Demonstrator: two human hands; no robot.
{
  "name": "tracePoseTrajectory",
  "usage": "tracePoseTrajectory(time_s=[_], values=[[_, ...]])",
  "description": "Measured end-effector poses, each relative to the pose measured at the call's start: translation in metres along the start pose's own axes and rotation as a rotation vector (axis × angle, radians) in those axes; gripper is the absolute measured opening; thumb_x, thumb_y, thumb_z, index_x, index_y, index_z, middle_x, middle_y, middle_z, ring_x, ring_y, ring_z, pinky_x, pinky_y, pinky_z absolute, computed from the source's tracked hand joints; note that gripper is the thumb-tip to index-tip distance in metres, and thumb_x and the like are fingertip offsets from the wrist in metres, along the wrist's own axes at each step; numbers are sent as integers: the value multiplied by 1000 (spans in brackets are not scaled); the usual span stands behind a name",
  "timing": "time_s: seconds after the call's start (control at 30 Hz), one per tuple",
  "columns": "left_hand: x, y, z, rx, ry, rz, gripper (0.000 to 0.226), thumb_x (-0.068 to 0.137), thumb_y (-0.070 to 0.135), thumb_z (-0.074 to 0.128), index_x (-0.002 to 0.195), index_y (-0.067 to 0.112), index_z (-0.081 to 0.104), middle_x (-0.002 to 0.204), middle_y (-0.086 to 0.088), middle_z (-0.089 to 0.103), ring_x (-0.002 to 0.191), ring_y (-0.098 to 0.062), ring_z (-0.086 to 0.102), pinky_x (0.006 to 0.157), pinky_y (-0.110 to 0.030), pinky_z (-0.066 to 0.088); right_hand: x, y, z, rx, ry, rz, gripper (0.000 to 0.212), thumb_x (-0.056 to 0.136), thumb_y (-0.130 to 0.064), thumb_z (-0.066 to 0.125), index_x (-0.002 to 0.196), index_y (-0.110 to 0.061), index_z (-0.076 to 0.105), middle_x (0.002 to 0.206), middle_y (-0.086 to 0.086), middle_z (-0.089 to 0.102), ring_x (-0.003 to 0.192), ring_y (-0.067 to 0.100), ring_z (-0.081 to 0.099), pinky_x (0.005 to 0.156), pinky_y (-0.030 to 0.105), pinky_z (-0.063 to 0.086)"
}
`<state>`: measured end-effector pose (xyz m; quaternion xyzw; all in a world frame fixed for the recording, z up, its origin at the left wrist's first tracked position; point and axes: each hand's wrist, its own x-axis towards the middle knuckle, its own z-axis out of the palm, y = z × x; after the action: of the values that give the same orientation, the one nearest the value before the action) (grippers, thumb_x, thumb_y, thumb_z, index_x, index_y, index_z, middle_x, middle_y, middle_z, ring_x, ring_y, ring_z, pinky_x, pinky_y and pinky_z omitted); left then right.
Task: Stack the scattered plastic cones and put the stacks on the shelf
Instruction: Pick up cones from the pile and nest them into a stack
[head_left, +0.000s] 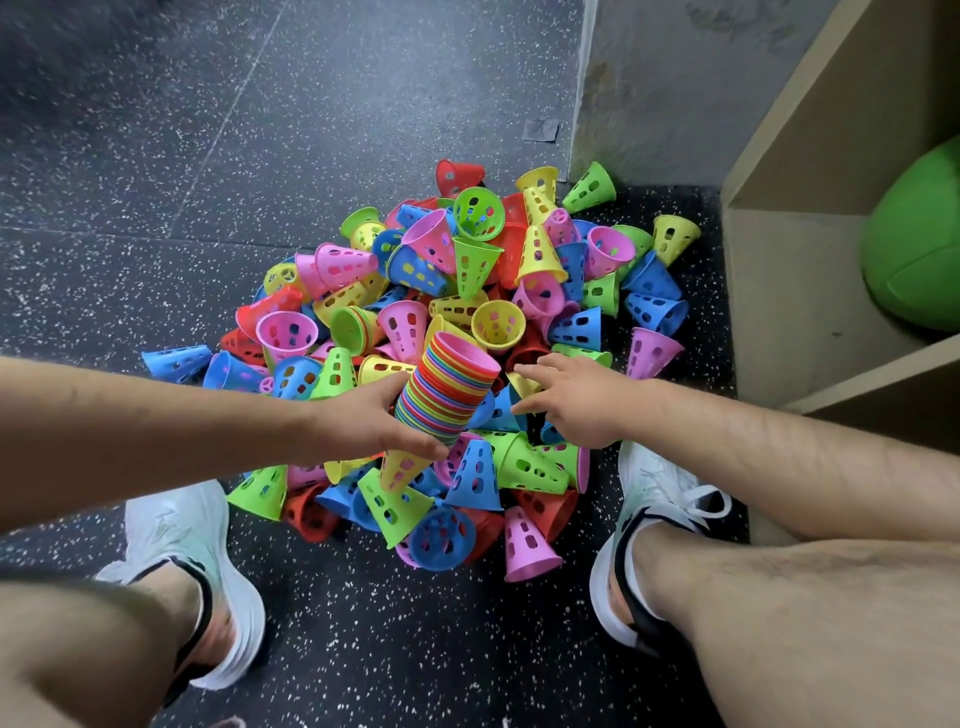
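Fingers (387, 387) of left hand (363, 421) curled round tilted multicoloured cone stack (447, 384) above loose cone pile (470, 267) on floor (311, 156); right hand (576, 400) fingers (530, 371) spread, relaxed, grasping nothing.

One wide-angle head camera looks forward and steeply down from close above; the cone pile (467, 312) sits mid-frame on the speckled floor (363, 114), the shelf (789, 291) clipped at the right edge.

Heap of multicoloured perforated plastic cones (519, 270) on speckled rubber floor (260, 130) | nested cone stack (447, 384) in left hand (363, 421), right hand (576, 400) just beside | beige wooden shelf (779, 291) right, green ball (919, 244) inside
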<state>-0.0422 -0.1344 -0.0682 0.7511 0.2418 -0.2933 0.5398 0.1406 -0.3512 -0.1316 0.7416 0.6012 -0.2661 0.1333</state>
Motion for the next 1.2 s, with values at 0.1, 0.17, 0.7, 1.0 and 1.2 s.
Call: tracePoseTrajectory(time_s=[0.1,0.17,0.7,1.0,1.2], values=[[1,1,1,5,8,2,64,75,22,91,128,29,57,116,0,75,105,-14,73,97,-35,57,1,1,1,-48,6,22,59,98,-20,44,154,-36,32,169,1,5,153,28,8,121,48,21],[1,2,2,4,11,7,61,75,20,91,126,29,58,114,0,75,105,-14,73,96,-34,57,1,2,2,-85,27,22,59,97,-20,46,154,-34,34,167,1,12,151,28,13,119,46,24],[0,4,2,6,-5,9,61,77,20,89,127,30,57,115,1,74,102,-9,73,88,-24,57,0,15,-10,-187,349,217,28,93,-5,55,121,-10,54,107,8,57,97,27,55,70,34,30],[1,3,-1,-18,-1,12,61,77,20,89,127,31,57,116,0,74,104,-11,73,89,-25,57,2,11,-37,521,896,289,34,106,-44,37,112,-17,57,89,2,53,85,24,49,65,35,37],[2,2,0,-37,6,17,59,78,19,89,127,28,58,116,-1,75,104,-13,74,90,-26,58,-4,-10,-57,711,816,93,29,109,-36,35,107,-16,56,73,-3,51,71,22,51,60,38,41]])
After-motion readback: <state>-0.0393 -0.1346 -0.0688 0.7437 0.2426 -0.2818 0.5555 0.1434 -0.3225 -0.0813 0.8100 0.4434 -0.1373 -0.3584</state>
